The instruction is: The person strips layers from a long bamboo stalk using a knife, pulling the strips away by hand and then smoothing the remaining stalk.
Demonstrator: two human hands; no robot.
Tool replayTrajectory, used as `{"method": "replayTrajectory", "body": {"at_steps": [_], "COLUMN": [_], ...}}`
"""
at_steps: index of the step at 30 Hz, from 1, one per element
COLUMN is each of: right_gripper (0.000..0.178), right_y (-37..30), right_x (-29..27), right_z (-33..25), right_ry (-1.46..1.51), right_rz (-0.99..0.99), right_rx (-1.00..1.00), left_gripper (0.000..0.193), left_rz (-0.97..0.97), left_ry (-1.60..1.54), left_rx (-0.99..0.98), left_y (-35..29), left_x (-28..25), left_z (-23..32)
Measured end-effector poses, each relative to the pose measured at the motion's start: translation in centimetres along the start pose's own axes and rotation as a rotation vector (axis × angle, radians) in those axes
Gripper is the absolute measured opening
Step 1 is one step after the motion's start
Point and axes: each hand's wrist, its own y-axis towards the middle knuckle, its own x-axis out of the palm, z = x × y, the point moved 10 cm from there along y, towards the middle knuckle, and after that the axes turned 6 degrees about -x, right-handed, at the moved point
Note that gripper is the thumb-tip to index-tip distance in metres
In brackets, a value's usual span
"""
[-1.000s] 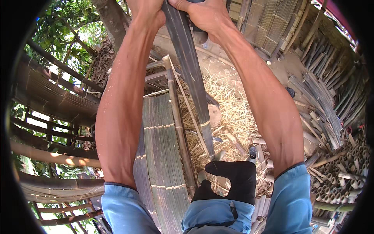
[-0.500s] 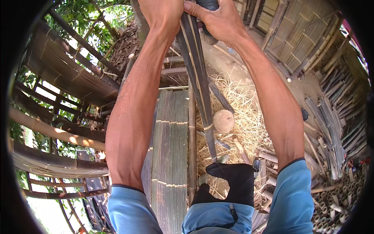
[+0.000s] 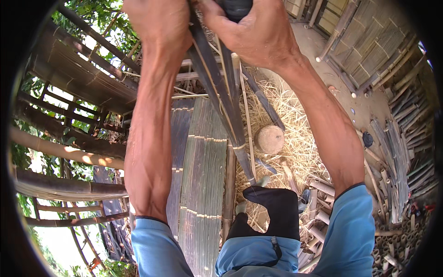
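Observation:
A long dark bamboo pole slants from my raised hands down toward my foot. Its upper part is split into long lengths with pale edges, standing apart near my hands and closing together toward a pale ring at a lower joint. My left hand is closed around the left length, its fingertips hidden at the upper edge. My right hand grips the other side of the split bamboo, thumb bent inward. A thick black rounded piece shows beside the right hand; I cannot make out what it is.
Flattened bamboo panels lie to the left of the pole. A round log block stands among pale shavings. Cut bamboo lengths are piled at the right, below a woven bamboo wall. Bamboo railings run along the left.
Both hands have shifted left and appear larger, their wrists lower in view. The split lengths have spread further apart, and a thin pale-edged strip now shows beside them.

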Motion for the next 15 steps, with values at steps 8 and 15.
{"method": "replayTrajectory", "body": {"at_steps": [8,15], "right_gripper": [0.018,0.032], "right_y": [-3.6,1.2], "right_x": [-12.5,-1.8], "right_z": [2.9,-1.5], "right_ry": [-0.288,-0.293], "right_rz": [0.237,-0.058], "right_rx": [0.405,0.040], "left_gripper": [0.022,0.021], "left_rz": [0.177,-0.154], "left_ry": [-0.216,-0.351], "left_rx": [0.067,-0.038], "left_y": [-1.0,-1.8], "left_x": [-15.1,1.0], "left_z": [3.9,2.2]}}
